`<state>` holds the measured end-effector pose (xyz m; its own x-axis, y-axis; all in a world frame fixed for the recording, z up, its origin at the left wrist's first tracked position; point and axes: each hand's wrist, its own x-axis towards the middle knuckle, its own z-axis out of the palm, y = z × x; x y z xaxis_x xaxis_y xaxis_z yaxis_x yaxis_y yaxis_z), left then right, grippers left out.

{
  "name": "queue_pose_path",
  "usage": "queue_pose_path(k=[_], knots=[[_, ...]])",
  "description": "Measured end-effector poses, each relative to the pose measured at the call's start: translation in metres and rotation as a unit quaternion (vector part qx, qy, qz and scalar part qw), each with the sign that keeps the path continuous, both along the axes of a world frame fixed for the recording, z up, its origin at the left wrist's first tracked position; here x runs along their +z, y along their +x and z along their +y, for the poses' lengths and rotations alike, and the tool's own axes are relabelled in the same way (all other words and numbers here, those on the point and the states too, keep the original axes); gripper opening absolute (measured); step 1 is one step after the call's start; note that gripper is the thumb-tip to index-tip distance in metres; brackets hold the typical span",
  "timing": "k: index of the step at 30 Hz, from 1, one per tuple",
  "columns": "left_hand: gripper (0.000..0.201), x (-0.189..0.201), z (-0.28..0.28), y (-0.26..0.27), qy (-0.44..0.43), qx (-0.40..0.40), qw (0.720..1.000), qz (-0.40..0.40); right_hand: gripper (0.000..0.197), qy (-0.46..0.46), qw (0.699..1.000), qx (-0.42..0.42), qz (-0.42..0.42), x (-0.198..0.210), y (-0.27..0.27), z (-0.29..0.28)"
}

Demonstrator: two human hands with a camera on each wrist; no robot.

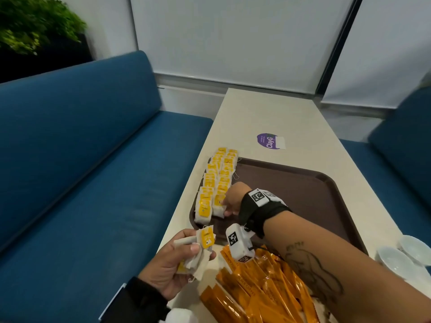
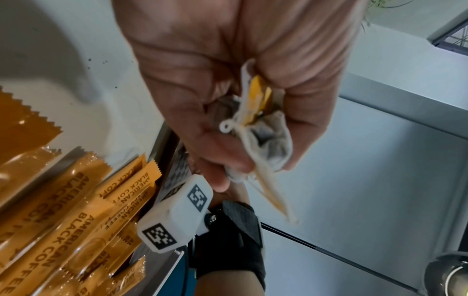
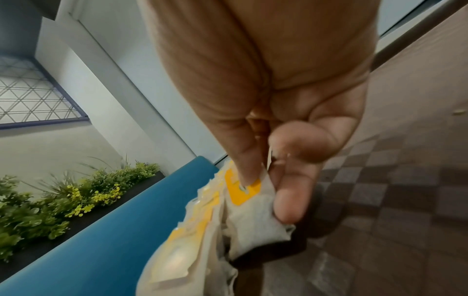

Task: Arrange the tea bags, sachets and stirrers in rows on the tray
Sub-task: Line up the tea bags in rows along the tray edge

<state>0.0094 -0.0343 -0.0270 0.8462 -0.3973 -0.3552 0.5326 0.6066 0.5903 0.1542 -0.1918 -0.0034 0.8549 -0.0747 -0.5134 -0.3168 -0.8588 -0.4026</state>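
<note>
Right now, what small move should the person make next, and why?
Probably let go of the tea bag that the right hand pinches at the near end of the second row on the tray, then take another from the bunch in the left hand.

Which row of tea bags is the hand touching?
The right hand pinches the nearest tea bag of the right row; the left row lies untouched beside it.

sachets (image 1: 256, 290) cut off below, tea-bag print (image 1: 206, 238) unreadable
</note>
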Motion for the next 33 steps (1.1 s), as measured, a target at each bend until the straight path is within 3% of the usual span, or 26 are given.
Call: queue_pose_path(k=[2, 4, 6, 9, 12, 16, 18, 22, 27, 31, 33], knots=[[0.082, -0.003, 0.000, 0.001, 0.012, 0.001, 1.000, -0.005, 0.048, 0.098, 0.994, -0.037, 0.038, 0.000, 0.003, -0.001], [0.083, -0.005, -0.001, 0.002, 0.017, -0.001, 1.000, -0.005, 0.040, 0.056, 0.998, 0.019, -0.009, 0.001, 0.002, -0.005], [0.085, -0.003, -0.002, 0.002, 0.009, -0.008, 1.000, -0.003, 0.036, 0.033, 0.998, 0.013, -0.049, 0.003, 0.002, -0.009], [0.084, 0.003, -0.004, 0.000, -0.028, -0.014, 0.999, 0.006, 0.022, 0.147, 0.982, 0.028, -0.119, 0.027, -0.016, -0.012], [0.077, 0.005, -0.008, -0.001, -0.045, -0.016, 0.999, 0.008, 0.014, 0.288, 0.950, 0.100, -0.066, 0.055, -0.055, -0.022], [0.068, 0.006, -0.016, -0.002, -0.045, -0.027, 0.999, 0.016, 0.015, 0.290, 0.938, 0.181, -0.051, 0.061, -0.089, -0.027], [0.063, 0.007, -0.021, -0.004, -0.040, -0.026, 0.998, 0.030, 0.014, 0.290, 0.941, 0.162, -0.068, 0.055, -0.100, -0.029], [0.034, 0.005, -0.024, -0.004, -0.042, 0.008, 0.995, 0.087, 0.007, 0.339, 0.928, 0.121, -0.094, 0.052, -0.113, -0.036], [0.056, 0.002, -0.018, -0.004, -0.101, -0.002, 0.990, 0.095, 0.008, 0.353, 0.922, 0.108, -0.119, 0.061, -0.116, -0.038], [0.050, -0.002, -0.015, -0.001, -0.108, 0.007, 0.987, 0.115, 0.008, 0.350, 0.918, 0.009, -0.184, 0.058, -0.105, -0.034], [0.033, -0.005, -0.014, 0.000, -0.078, 0.031, 0.986, 0.142, 0.011, 0.307, 0.932, -0.032, -0.190, 0.055, -0.090, -0.034]])
